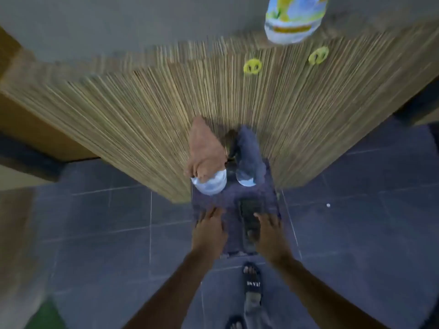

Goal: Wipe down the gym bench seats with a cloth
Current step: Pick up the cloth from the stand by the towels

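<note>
The view is blurred by motion. A small purple-covered seat stands against a reed wall. On its far part an orange-brown cloth is draped over a clear plastic bottle, and a blue-grey bottle-like thing stands beside it. A flat black object lies on the seat's right side. My left hand reaches onto the seat's near left part with its fingers straight. My right hand lies with spread fingers at the near right, beside the black object. Neither hand holds anything.
A reed-mat wall rises behind the seat, with two yellow hooks on it and a colourful object hanging at the top right. Dark floor tiles lie all round. My foot in a black slipper stands just before the seat.
</note>
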Motion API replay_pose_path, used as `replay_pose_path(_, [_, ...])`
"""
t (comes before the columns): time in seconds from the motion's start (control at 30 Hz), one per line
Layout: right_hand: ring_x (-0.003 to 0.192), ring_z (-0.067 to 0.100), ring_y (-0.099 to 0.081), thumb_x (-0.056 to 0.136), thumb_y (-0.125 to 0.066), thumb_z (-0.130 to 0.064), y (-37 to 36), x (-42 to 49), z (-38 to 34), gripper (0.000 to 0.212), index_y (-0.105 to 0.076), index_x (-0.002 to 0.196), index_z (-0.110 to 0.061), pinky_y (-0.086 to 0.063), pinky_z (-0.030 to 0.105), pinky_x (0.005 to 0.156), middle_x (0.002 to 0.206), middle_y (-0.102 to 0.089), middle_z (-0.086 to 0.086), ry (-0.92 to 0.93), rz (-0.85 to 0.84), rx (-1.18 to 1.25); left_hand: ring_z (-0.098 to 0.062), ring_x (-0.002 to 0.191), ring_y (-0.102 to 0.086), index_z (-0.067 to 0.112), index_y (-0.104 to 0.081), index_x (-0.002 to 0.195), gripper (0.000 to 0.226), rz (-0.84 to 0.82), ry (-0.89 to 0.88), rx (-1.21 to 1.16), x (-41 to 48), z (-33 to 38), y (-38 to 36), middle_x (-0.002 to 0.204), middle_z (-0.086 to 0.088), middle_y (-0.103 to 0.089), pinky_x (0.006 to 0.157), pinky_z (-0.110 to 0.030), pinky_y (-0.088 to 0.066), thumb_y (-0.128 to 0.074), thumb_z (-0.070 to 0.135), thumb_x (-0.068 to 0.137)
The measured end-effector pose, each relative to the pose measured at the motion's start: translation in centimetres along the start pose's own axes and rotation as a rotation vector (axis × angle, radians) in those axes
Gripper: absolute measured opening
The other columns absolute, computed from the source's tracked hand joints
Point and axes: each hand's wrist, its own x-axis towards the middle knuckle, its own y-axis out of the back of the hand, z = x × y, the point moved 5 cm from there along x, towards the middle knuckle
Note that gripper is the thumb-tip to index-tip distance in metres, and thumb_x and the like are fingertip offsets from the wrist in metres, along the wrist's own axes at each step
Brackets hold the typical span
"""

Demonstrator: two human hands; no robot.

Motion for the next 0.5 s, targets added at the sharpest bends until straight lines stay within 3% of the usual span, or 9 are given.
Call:
replay_pose_path(0.13, [0.147, 0.037, -0.02, 0.095, -0.048, -0.05, -3.0, 2.8, 1.1, 0.073, -0.018, 0.156, -0.024, -0.025, 0.054, 0.115, 0.163, -0.014, 0.013, -0.01, 0.094, -0.018, -0.035, 0.12, -0.06, 0.012, -0.06, 0.131, 0.053, 0.019, -0.006, 0.055, 3.0, -1.1, -5.3, 0.133, -0.012, -0.061, 0.089, -0.051, -0.054, -0.038, 0.032, 0.087])
replay_pose_path(0.2, [0.15, 0.035, -0.015, 0.095, -0.049, -0.053, -4.7, 4.1, 1.3, 0.076, -0.013, 0.156, -0.026, -0.025, 0.055, 0.116, 0.165, -0.006, 0.012, -0.006, 0.103, -0.048, -0.032, 0.13, -0.053, 0.012, -0.057, 0.135, 0.054, 0.074, -0.055, 0.143, 4.0, -1.5, -7.4, 0.142, -0.011, -0.055, 0.097, -0.052, -0.048, -0.038, 0.033, 0.09])
replay_pose_path(0.33, [0.145, 0.04, -0.028, 0.092, -0.052, -0.056, -7.0, 5.2, 1.6, 0.074, -0.026, 0.152, -0.023, -0.03, 0.056, 0.114, 0.161, -0.02, 0.019, 0.02, 0.316, -0.142, -0.029, 0.144, -0.034, 0.014, -0.042, 0.147, 0.056, 0.155, -0.113, 0.234, 4.8, -2.8, -9.9, 0.156, -0.009, -0.036, 0.115, -0.052, -0.031, -0.039, 0.033, 0.095])
replay_pose_path(0.5, [0.146, 0.038, -0.027, 0.095, -0.05, -0.054, -7.5, 6.0, 2.2, 0.07, -0.027, 0.153, -0.024, -0.025, 0.053, 0.118, 0.161, -0.021, 0.019, 0.068, 0.431, -0.207, -0.025, 0.149, -0.021, 0.014, -0.03, 0.153, 0.056, 0.179, -0.188, 0.307, 4.7, -4.6, -10.7, 0.161, -0.005, -0.025, 0.118, -0.051, -0.023, -0.03, 0.038, 0.102])
